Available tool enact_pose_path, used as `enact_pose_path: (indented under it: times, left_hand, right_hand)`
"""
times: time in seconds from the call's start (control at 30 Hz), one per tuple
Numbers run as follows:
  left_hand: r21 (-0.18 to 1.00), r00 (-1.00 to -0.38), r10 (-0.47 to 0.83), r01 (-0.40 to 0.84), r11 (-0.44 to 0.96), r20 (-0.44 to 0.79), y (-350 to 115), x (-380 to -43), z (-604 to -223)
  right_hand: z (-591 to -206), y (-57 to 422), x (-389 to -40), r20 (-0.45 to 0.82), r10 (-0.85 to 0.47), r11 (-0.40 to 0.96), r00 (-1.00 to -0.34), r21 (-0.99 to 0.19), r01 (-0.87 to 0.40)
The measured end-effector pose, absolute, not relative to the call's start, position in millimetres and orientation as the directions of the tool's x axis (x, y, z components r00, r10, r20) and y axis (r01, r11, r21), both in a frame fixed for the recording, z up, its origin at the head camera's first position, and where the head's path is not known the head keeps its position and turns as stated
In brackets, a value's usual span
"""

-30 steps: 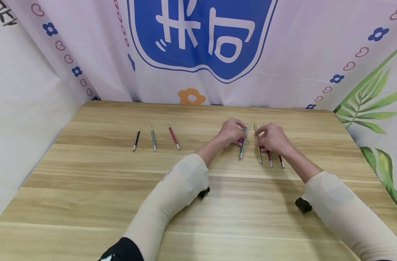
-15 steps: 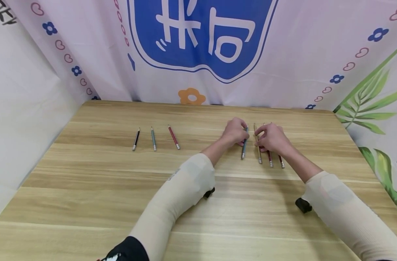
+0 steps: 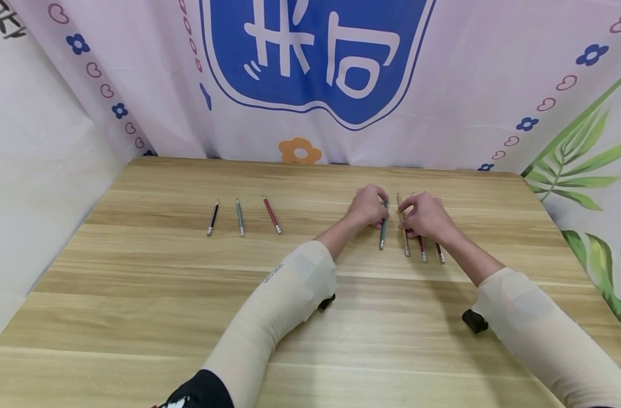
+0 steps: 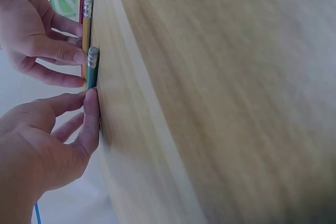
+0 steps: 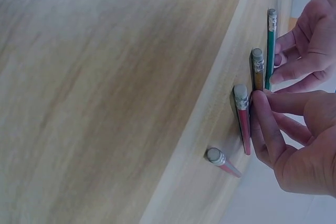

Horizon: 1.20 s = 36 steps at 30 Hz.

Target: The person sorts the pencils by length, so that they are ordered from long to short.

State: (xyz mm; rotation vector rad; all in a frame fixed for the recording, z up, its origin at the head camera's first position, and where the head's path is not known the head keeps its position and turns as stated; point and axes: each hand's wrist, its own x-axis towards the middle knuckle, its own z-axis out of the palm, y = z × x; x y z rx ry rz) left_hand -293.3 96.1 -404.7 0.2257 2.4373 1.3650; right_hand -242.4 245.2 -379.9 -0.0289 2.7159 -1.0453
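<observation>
In the head view my left hand [image 3: 369, 206] pinches a teal pencil [image 3: 383, 235] that lies on the table, eraser end toward me. The left wrist view shows thumb and index finger at the sides of this teal pencil [image 4: 92, 66]. Just to the right, my right hand [image 3: 426, 216] pinches a yellow pencil [image 3: 405, 243], its thumb and finger close below the metal band in the right wrist view. Two red pencils, one [image 3: 422, 249] beside the yellow one and another [image 3: 440, 253] farther right, lie partly hidden under my right hand.
Toward the left of the wooden table [image 3: 188, 317] lie a black pencil [image 3: 213, 218], a second teal pencil [image 3: 240, 217] and a red pencil [image 3: 272, 215], spaced apart. A printed cloth [image 3: 473, 85] hangs behind the table's back edge.
My left hand has shifted slightly right with the teal pencil, which now lies nearer the yellow one and a little straighter. My right hand has stayed in place.
</observation>
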Motion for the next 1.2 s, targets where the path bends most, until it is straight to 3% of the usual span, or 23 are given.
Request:
enact_pose_path:
  times: [1.2]
  left_hand:
    - [0.961,-0.885,0.414,-0.116,0.251,-0.214,84.7,-290.4,-409.2]
  right_hand:
    - [-379.6,244.8,-243.0,-0.223,-0.089,0.751,-0.971,-0.656,0.082]
